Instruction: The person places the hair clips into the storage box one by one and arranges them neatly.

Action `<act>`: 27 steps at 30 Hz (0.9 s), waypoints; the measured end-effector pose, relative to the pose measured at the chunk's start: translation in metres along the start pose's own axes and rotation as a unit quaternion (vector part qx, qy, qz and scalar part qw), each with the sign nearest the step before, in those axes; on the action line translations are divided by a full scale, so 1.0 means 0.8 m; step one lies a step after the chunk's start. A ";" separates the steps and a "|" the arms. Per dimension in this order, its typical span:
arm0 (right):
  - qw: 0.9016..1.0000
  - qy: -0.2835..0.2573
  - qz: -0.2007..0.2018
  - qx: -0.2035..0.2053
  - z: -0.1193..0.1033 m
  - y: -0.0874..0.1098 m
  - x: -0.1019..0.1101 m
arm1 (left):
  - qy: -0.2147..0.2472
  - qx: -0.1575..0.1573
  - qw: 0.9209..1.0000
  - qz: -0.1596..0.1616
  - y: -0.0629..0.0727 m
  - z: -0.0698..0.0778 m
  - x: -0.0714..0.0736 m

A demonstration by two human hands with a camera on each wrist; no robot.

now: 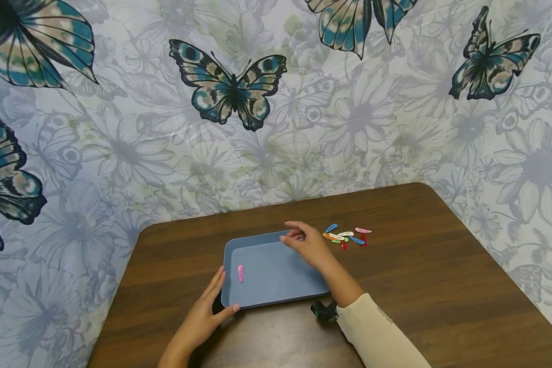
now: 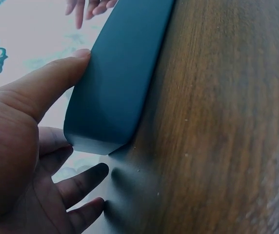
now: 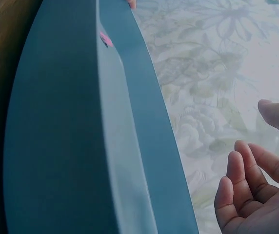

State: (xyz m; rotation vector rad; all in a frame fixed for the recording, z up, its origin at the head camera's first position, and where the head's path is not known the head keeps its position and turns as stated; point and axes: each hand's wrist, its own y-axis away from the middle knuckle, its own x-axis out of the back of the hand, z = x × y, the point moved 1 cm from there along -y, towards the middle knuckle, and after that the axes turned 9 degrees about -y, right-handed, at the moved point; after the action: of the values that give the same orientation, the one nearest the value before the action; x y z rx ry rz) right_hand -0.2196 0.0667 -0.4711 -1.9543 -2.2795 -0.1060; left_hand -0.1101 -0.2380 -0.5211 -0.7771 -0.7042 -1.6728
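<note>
A blue-grey rectangular tray [image 1: 276,273] lies on the table, and one pink snap hair clip [image 1: 240,273] rests inside it towards the left. My left hand [image 1: 199,319] steadies the tray's near left corner; its thumb touches the near side while the fingers spread along the left end. Over the tray's far right part hovers my right hand [image 1: 310,247]. In the right wrist view the right hand [image 3: 256,190] has loosely bent fingers, the thumb stands apart, and nothing is held. The pink clip [image 3: 106,39] shows there too, inside the tray.
Several snap hair clips lie in a loose group right of the tray, among them a blue clip [image 1: 331,228], an orange clip [image 1: 327,236] and a pink clip [image 1: 363,230]. The brown wooden table [image 1: 423,276] meets a butterfly-patterned backdrop [image 1: 303,153] behind. A black wrist device [image 1: 324,310] sits at the right sleeve.
</note>
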 end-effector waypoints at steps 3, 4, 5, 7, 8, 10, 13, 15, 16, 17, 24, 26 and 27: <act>1.000 0.002 0.008 0.001 0.003 0.000 0.007 | -0.001 0.000 1.000 0.001 0.000 0.001 0.000; 1.000 0.003 0.011 0.000 0.005 -0.001 0.010 | -0.002 0.000 1.000 0.002 0.000 0.001 0.001; 1.000 0.004 0.014 0.000 0.006 -0.001 0.012 | -0.002 0.001 1.000 0.002 0.000 0.001 0.001; 1.000 0.007 0.020 -0.003 0.008 -0.001 0.017 | -0.005 0.002 1.000 0.002 0.000 0.002 0.001; 1.000 0.007 0.024 -0.006 0.009 -0.001 0.020 | -0.006 0.003 1.000 0.001 0.000 0.002 0.001; 0.999 0.009 0.030 -0.011 0.011 -0.001 0.024 | -0.009 0.005 1.000 0.000 0.000 0.002 0.001; 0.999 0.008 0.038 -0.020 0.015 0.000 0.030 | -0.012 0.006 1.000 -0.001 0.000 0.001 0.001; 0.999 0.006 0.042 -0.023 0.018 0.000 0.035 | -0.011 0.006 1.000 -0.002 0.000 0.001 0.000; 0.999 0.003 0.043 -0.024 0.019 0.001 0.037 | -0.011 0.006 1.000 -0.002 0.000 0.001 0.000; 0.999 0.002 0.045 -0.025 0.021 0.001 0.039 | -0.010 0.006 1.000 -0.002 0.000 0.001 0.000; 0.998 0.005 0.052 -0.030 0.029 0.000 0.056 | -0.011 0.007 1.000 -0.001 -0.001 0.000 0.000; 0.998 0.001 0.056 -0.032 0.033 -0.001 0.061 | -0.011 0.007 1.000 0.000 -0.001 0.000 0.000; 0.998 0.001 0.059 -0.033 0.035 -0.001 0.063 | -0.010 0.007 1.000 0.000 -0.001 0.000 0.000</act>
State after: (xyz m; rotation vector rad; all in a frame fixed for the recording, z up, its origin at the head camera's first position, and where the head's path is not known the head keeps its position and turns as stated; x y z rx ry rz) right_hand -0.2297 0.1200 -0.4914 -2.1135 -2.1802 -0.1720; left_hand -0.1110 -0.2380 -0.5215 -0.7858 -0.7292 -1.6610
